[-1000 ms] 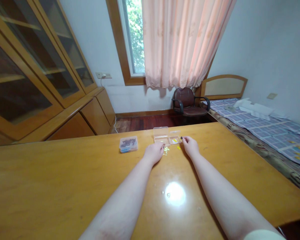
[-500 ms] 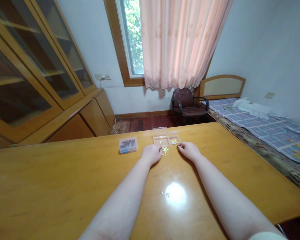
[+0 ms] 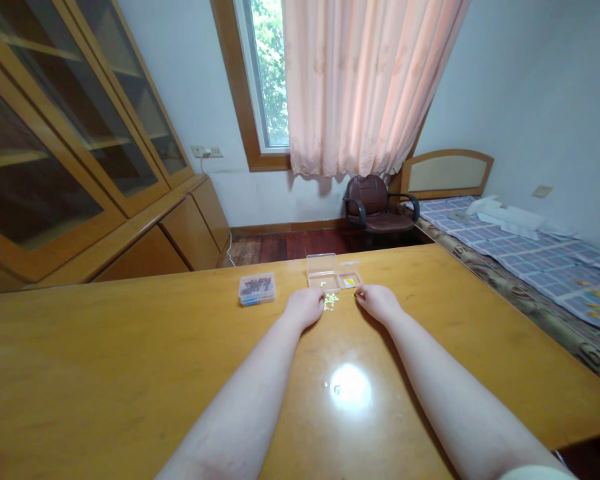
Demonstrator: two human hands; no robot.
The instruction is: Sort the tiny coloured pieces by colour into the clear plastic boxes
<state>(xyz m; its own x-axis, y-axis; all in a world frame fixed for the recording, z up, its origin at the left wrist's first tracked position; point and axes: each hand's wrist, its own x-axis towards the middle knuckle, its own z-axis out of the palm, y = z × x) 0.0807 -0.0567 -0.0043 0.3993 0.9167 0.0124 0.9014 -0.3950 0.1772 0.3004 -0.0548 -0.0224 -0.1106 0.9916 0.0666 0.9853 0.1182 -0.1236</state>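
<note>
A small heap of pale yellow pieces (image 3: pixel 331 301) lies on the wooden table (image 3: pixel 145 373). My left hand (image 3: pixel 304 308) is closed at the heap's left side, its fingertips touching the edge; whatever they pinch is too small to tell. To the right of the heap, my right hand (image 3: pixel 379 302) is also closed, thumb and fingers together, with tiny yellowish and dark bits at the tips. Just beyond the heap stands a clear plastic box (image 3: pixel 323 283), lid raised, with a few pale bits inside. Beside it, a second open clear box (image 3: pixel 359 281) holds yellow and white bits.
Left of my hands sits a clear plastic box (image 3: pixel 257 289) with dark pieces above something blue. A brown armchair (image 3: pixel 371 203) stands past the table's far edge. On the right is a bed (image 3: pixel 505 243) with a checked cover; glass-fronted cabinets (image 3: pixel 95 120) line the left.
The view has shifted very slightly. Both hands stay in nearly the same places, still closed, and the boxes have not moved.
</note>
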